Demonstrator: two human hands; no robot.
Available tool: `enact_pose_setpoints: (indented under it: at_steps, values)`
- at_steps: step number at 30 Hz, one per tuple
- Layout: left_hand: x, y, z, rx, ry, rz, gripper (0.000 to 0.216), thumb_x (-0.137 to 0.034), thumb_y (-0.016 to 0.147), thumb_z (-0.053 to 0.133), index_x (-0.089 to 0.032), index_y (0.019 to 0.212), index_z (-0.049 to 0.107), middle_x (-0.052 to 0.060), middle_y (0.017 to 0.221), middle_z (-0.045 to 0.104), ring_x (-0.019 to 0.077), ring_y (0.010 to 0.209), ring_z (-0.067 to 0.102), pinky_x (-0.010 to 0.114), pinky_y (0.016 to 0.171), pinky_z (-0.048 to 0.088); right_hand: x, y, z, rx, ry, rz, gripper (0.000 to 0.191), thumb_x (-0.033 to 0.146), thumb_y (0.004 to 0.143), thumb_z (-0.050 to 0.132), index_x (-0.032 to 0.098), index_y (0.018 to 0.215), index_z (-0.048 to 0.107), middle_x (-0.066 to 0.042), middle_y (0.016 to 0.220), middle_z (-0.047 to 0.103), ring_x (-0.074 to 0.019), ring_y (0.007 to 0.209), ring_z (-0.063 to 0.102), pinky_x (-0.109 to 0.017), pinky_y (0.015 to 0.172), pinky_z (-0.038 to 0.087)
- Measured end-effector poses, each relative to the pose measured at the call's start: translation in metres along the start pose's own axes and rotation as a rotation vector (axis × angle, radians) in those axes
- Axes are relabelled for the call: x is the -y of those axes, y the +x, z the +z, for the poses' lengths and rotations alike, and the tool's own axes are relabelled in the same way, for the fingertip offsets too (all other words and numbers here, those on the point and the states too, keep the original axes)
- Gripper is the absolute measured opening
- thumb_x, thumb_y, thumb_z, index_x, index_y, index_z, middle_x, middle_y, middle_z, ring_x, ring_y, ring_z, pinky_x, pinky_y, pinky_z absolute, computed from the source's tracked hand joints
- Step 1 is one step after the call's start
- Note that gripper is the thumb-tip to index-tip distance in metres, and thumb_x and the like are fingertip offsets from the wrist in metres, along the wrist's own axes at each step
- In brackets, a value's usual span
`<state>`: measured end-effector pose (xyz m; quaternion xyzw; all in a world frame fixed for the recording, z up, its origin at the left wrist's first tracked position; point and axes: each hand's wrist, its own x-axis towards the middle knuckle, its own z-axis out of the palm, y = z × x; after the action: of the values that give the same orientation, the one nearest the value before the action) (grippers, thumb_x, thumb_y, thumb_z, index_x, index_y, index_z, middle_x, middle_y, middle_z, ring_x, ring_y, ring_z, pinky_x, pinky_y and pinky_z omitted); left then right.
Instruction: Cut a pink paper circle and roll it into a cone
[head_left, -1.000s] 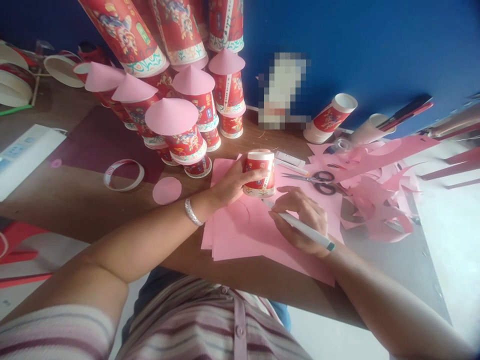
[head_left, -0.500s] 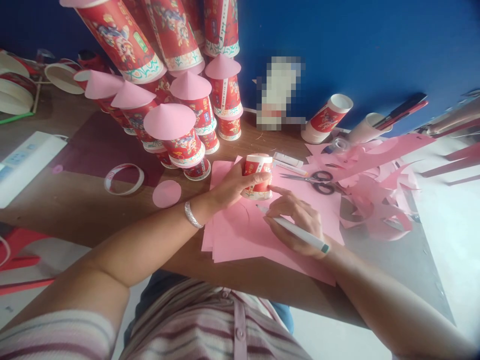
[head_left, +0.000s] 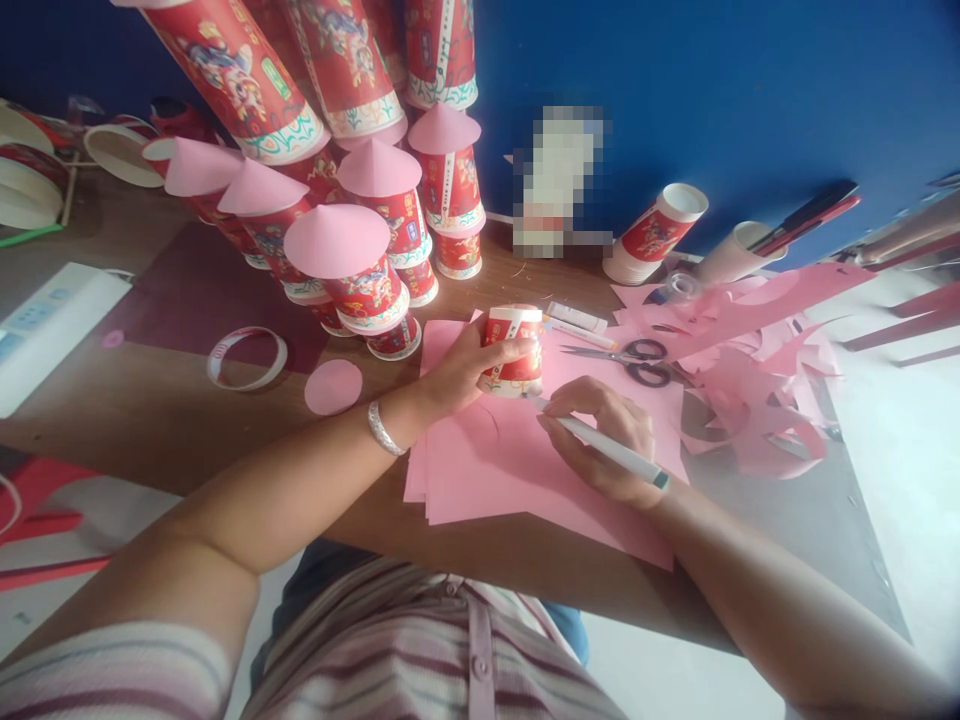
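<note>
Fingers (head_left: 507, 351) of the left hand (head_left: 466, 368) are gripping a printed red paper cup (head_left: 517, 374) near twelve o'clock of the pink sheets (head_left: 469, 470). Right hand (head_left: 598, 425) is pinching a white pen (head_left: 619, 451), tip (head_left: 537, 402) sitting by the cup's five o'clock. Likely risk: slack left grip, cup slipping, stroke skewing.

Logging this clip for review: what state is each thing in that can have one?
Red-and-white paper cup: held in the left hand
White marker with green end: held in the right hand, tip near that cup
Black-handled metal scissors: lying down, blade gap unclear
Pink paper sheets: overlapping, flat
Pink paper scraps: cut, loosely heaped
Round pink paper disc: flat
Pink paper cones: set on red paper cups
</note>
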<state>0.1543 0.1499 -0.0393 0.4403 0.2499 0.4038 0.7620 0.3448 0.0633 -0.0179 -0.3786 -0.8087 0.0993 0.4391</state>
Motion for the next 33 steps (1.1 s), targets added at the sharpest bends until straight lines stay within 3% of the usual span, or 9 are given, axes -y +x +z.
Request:
enact_pose_setpoints:
  at_steps: [19,33]
  values:
    - [-0.0009,-0.0009,0.0004,-0.007,0.010,-0.001,0.040,-0.045,0.082,0.086,-0.016,0.102,0.066,0.006,0.090,0.069,0.0188,0.082,0.068,0.032,0.074,0.058,0.0028,0.0045,-0.0066,0.012,-0.069,0.032,0.013,0.013,0.097,0.064,0.025,0.096,0.061,0.001,0.078,0.072,-0.0147,0.064,0.070,-0.028,0.057,0.056]
    - [0.0011,-0.0002,0.0000,-0.007,0.013,-0.001,0.043,-0.045,0.081,0.088,-0.016,0.105,0.068,0.006,0.093,0.068,0.0186,0.084,0.067,0.029,0.072,0.056,0.0032,0.0005,0.0012,0.001,0.001,-0.003,0.014,0.011,0.097,0.066,0.025,0.099,0.063,0.000,0.083,0.073,-0.0157,0.070,0.072,-0.028,0.062,0.058]
